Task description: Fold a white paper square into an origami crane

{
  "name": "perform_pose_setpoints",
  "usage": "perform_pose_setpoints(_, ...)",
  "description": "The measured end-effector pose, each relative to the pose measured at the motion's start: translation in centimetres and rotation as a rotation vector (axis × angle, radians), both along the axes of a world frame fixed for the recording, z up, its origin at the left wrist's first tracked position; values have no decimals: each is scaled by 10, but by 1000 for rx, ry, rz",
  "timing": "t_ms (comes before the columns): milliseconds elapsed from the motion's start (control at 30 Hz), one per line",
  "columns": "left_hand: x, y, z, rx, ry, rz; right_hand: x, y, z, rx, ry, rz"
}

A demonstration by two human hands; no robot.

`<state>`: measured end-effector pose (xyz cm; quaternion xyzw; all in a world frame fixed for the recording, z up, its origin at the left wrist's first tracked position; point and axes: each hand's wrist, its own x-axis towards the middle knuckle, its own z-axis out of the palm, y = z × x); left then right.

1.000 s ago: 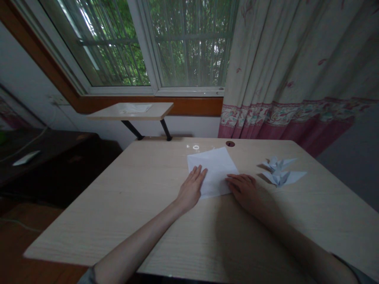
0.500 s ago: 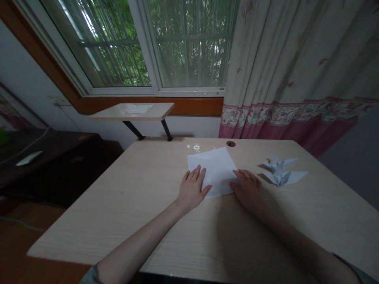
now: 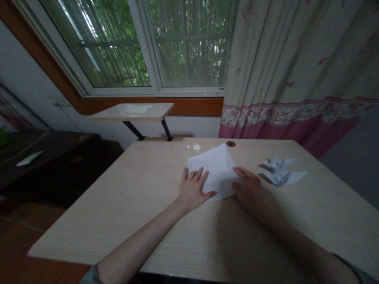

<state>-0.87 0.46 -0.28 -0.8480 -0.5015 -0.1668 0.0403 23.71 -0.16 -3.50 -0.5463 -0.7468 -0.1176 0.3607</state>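
A white sheet of paper (image 3: 217, 167) with faint creases lies on the pale wooden desk (image 3: 142, 205), one corner pointing toward the window. My left hand (image 3: 194, 188) rests over its left and lower left edge, fingers spread and thumb on the paper. On the opposite edge, my right hand (image 3: 248, 189) touches the sheet with fingers stretched out and thumb apart from them. Just right of that hand sit folded paper cranes (image 3: 281, 175), close together and partly overlapping.
A small raised shelf (image 3: 109, 113) with papers (image 3: 137, 108) on it stands at the desk's back left. Near the back edge is a round cable hole (image 3: 231, 144). A curtain (image 3: 266, 110) hangs behind, and a dark low table (image 3: 59, 142) is at left.
The paper has turned slightly, its far corner shifting up and left. My left hand has moved slightly, its thumb reaching further right and lower. The paper cranes stay put.
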Motion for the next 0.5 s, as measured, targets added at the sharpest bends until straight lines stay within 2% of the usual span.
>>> perform_pose_setpoints(300, 1, -3, 3, 3, 18, -19, -7, -16, 25, 27, -11, 133)
perform_pose_setpoints(500, 1, -2, 2, 17, 23, -17, -9, -20, 27, -19, 94, 188)
